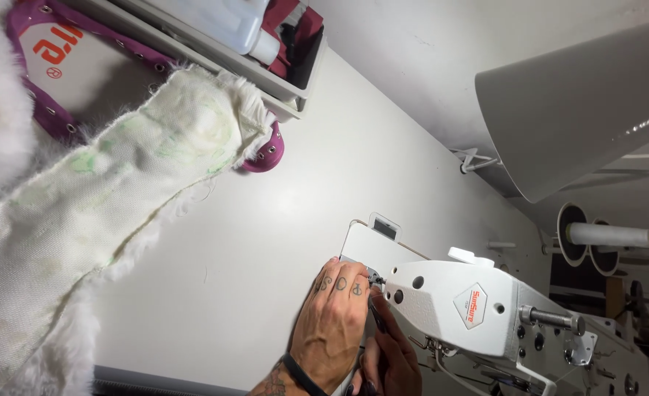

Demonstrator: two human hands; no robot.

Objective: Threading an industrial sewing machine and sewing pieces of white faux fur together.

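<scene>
Left hand (332,323): small tattooed symbols on the knuckles, black band at the wrist, tattooed forearm. Right hand (390,359): bare.

Red-white diamond label (470,305) — sewing-machine head (441,304).

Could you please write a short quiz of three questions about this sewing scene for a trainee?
1. True or false: both hands touch the white furry fabric.
2. Which is nearest to the left hand? A) thread spool B) sewing machine head C) plastic bottle
3. What colour is the table?

Key: 1 false, both the left hand and the right hand are at the needle area; 2 B; 3 white.
</scene>
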